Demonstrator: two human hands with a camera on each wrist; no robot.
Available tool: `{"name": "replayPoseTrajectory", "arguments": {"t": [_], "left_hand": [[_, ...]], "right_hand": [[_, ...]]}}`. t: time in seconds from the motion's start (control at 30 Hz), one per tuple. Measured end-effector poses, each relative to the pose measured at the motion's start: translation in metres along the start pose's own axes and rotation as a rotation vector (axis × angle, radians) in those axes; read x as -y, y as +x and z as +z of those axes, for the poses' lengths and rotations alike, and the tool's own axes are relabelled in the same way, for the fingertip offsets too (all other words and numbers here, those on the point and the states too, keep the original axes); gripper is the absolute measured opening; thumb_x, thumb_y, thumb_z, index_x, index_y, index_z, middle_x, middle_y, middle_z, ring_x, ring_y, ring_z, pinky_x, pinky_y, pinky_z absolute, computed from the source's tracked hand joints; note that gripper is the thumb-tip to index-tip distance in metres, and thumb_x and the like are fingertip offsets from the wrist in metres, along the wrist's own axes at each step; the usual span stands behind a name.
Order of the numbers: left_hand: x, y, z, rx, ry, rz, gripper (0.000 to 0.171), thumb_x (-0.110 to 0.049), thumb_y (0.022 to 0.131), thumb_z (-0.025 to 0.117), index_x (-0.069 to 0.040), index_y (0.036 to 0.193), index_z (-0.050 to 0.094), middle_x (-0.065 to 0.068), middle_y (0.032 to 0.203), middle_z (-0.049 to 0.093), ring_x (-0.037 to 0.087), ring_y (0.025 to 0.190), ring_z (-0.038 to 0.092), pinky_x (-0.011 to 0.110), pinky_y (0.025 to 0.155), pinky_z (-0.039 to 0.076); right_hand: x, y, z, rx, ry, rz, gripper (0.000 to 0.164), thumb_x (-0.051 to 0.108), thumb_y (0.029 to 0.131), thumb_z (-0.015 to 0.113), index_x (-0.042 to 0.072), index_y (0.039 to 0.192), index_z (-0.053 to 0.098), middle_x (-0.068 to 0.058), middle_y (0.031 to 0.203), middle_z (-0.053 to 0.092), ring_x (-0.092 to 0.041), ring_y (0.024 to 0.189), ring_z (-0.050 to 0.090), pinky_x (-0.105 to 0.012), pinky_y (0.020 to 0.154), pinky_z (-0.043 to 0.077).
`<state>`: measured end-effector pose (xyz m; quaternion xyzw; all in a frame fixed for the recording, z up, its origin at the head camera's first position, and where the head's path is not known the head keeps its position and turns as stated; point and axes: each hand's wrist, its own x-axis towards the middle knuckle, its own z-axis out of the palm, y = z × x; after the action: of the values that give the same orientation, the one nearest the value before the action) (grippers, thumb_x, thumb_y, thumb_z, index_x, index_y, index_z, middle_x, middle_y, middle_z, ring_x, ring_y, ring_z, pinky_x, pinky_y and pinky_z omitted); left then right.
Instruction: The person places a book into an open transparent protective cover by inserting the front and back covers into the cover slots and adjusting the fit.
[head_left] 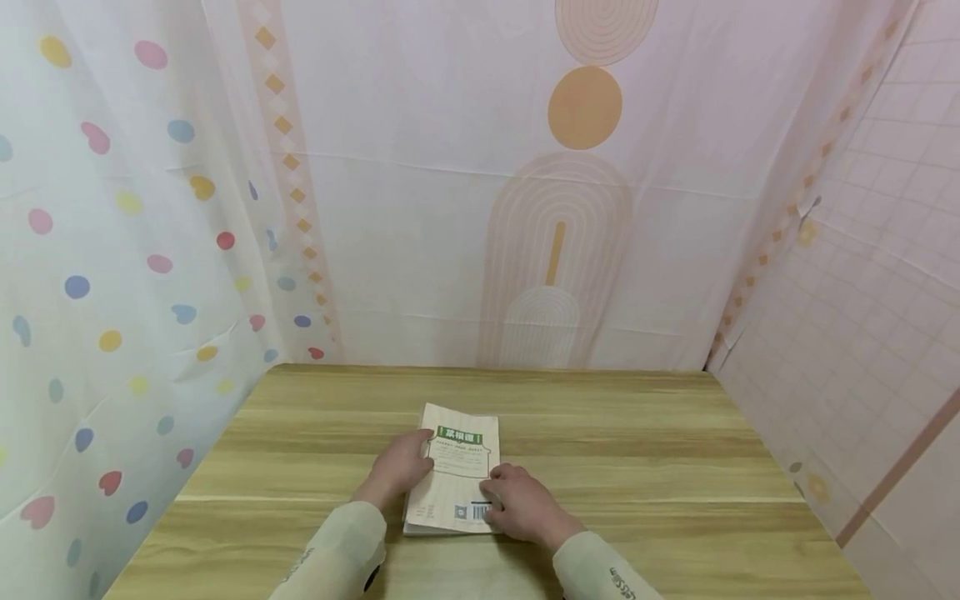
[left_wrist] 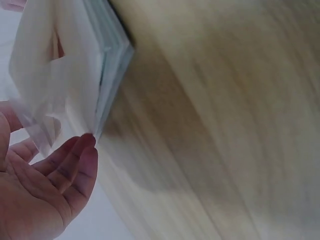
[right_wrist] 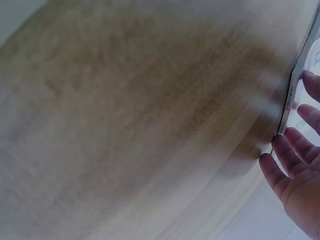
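Observation:
A thin paperback book [head_left: 456, 492] with a cream cover, a green title label and a barcode lies on the wooden table. My left hand [head_left: 400, 467] holds its left edge, with thumb and fingertips on the cover. In the left wrist view the pale cover [left_wrist: 82, 45] bows up from the page block, and the fingertips of the left hand [left_wrist: 47, 185] meet its corner. My right hand [head_left: 521, 504] grips the right edge beside the barcode. From the right wrist, the fingers of that hand [right_wrist: 300, 175] touch the book's narrow edge [right_wrist: 287, 107].
The wood-grain tabletop [head_left: 637, 467] spreads out around the book. A patterned curtain [head_left: 420, 208] hangs behind the table's far edge. A dotted curtain [head_left: 150, 333] stands on the left and a checked one [head_left: 847, 292] on the right.

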<state>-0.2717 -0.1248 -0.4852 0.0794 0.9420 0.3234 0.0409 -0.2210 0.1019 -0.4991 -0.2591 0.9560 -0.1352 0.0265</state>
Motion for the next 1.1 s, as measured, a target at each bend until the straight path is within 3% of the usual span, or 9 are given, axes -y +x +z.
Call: {"name": "replayPoseTrajectory", "arguments": {"t": [0.23,0.5,0.6,0.73,0.97,1.1], "left_hand": [[0.003,0.002,0.005,0.011,0.065,-0.044,0.05,-0.003,0.087,0.063,0.006,0.135,0.054,0.028,0.136,0.053,0.048,0.128,0.046,0.06,0.104,0.037],[0.006,0.002,0.012,-0.026,0.218,-0.021,0.047,-0.007,0.084,0.065,0.006,0.128,0.06,0.031,0.128,0.056,0.047,0.122,0.051,0.06,0.099,0.042],[0.008,0.002,0.015,-0.059,0.266,0.007,0.044,-0.007,0.082,0.065,0.005,0.124,0.063,0.031,0.125,0.057,0.047,0.118,0.052,0.059,0.097,0.043],[0.008,0.0,0.019,-0.098,0.322,0.077,0.03,-0.006,0.081,0.065,0.004,0.108,0.068,0.024,0.108,0.062,0.042,0.105,0.056,0.058,0.09,0.045],[-0.001,-0.002,0.026,-0.115,0.368,0.149,0.014,-0.003,0.082,0.065,0.003,0.095,0.067,0.021,0.103,0.059,0.042,0.107,0.054,0.06,0.089,0.045],[-0.005,-0.001,0.032,-0.141,0.423,0.192,0.009,-0.001,0.079,0.068,0.001,0.088,0.067,0.017,0.094,0.058,0.037,0.095,0.055,0.053,0.082,0.049]], "right_hand": [[0.0,-0.002,0.001,-0.015,-0.015,-0.017,0.042,0.027,0.087,0.071,0.011,0.126,0.068,-0.011,0.128,0.058,-0.026,0.115,0.054,-0.038,0.098,0.046],[0.002,-0.004,0.001,-0.018,-0.027,-0.017,0.042,0.027,0.088,0.071,0.011,0.127,0.067,-0.01,0.128,0.058,-0.025,0.112,0.054,-0.038,0.095,0.047],[0.002,-0.004,0.0,-0.019,-0.025,-0.019,0.041,0.027,0.088,0.071,0.011,0.126,0.068,-0.01,0.128,0.058,-0.025,0.112,0.054,-0.038,0.095,0.047],[0.001,-0.004,0.001,-0.026,-0.015,-0.019,0.04,0.026,0.087,0.071,0.011,0.124,0.069,-0.01,0.129,0.058,-0.025,0.112,0.054,-0.038,0.095,0.047],[-0.001,-0.003,0.003,-0.052,0.02,-0.006,0.038,0.026,0.085,0.074,0.009,0.118,0.072,-0.009,0.122,0.059,-0.023,0.107,0.055,-0.035,0.093,0.048],[-0.001,-0.002,0.002,-0.057,0.034,0.005,0.036,0.027,0.084,0.075,0.009,0.116,0.073,-0.007,0.116,0.059,-0.019,0.1,0.054,-0.033,0.088,0.049]]}}
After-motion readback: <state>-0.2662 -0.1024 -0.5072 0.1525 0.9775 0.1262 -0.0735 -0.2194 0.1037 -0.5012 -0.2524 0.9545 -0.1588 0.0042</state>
